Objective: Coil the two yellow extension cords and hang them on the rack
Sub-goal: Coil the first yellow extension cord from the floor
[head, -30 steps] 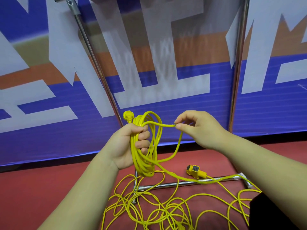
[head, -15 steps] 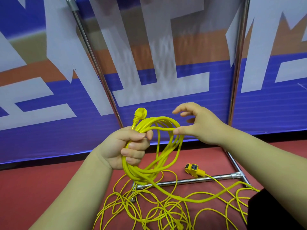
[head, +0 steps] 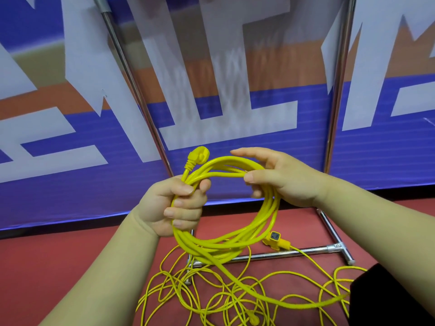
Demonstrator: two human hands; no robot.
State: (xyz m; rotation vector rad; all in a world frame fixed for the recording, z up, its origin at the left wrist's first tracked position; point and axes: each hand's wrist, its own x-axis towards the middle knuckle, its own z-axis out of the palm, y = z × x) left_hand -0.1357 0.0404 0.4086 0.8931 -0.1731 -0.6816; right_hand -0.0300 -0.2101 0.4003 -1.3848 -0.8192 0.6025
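The left hand grips the near side of a yellow coil, fingers wrapped round the strands, with the plug sticking up above the fist. The right hand holds the coil's top, thumb on the strands and lower fingers apparently curled behind them. One strand trails down to the loose cord tangled on the red floor. A yellow socket lies beside the rack base.

I get bright, even light, no hard shadows. Soft glare mid banner, print there smeared. Wide-angle bows rack poles twd edges. Low in frame, cord tail motion-blurred, rest pretty sharp.
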